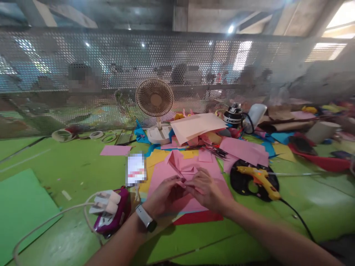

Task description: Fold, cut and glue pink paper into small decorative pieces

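My left hand and my right hand meet over a small piece of pink paper, both pinching it with fingers pressed together. They work above a large pink sheet lying on yellow and red paper on the green table. A folded pink paper shape lies just beyond my fingers. A watch with a white band sits on my left wrist.
A yellow glue gun rests on a black disc to the right, its cord trailing toward me. A purple device with white plugs lies left. A small fan, paper stacks, scissors, tape rolls and a perforated metal screen stand behind.
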Demonstrator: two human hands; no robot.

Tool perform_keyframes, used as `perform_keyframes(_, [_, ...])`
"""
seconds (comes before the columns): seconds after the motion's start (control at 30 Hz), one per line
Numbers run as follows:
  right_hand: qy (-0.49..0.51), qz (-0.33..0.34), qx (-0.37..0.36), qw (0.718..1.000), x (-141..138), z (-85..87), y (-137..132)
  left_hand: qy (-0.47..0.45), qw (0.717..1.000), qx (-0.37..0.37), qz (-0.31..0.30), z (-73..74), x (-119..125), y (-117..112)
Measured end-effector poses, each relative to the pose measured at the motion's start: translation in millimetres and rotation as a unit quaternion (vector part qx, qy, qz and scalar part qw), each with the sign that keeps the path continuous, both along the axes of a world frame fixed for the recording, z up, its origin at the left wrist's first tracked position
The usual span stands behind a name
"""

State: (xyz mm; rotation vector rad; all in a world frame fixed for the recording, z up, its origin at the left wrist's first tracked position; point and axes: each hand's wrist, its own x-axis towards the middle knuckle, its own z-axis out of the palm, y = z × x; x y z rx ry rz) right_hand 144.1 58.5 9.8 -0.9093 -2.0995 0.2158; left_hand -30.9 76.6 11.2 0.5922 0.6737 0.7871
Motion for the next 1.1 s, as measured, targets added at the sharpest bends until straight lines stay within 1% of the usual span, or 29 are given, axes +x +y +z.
perform_keyframes(0.13, [0.015,-0.015,-0.010,1.000,1,-2.6,2,0.030,0.999,-0.001,0.017,2.3,1,-1])
perform_keyframes(0.27, [0.021,-0.007,-0.013,1.000,2,-5.2,6,0.038,0.999,-0.001,0.026,3.6,3,0])
perform_keyframes(0.5, [0.017,-0.021,-0.009,1.000,2,3.0,4,0.026,0.999,0.011,0.036,0.3,2,1])
perform_keyframes(0.63, [0.043,0.004,-0.023,0.999,3,7.3,4,0.019,0.998,0.013,0.059,3.7,2,0])
perform_keyframes(0.77, [0.059,0.014,-0.037,0.997,4,6.9,6,0.035,0.997,0.017,0.063,6.9,3,0])
perform_keyframes(0.97, [0.081,-0.029,-0.064,0.994,4,8.7,3,0.004,0.996,0.020,0.081,0.4,6,-3])
perform_keyframes(1.1, [0.061,-0.032,-0.059,0.996,3,7.1,4,-0.020,0.998,0.038,0.056,-2.4,7,-4])
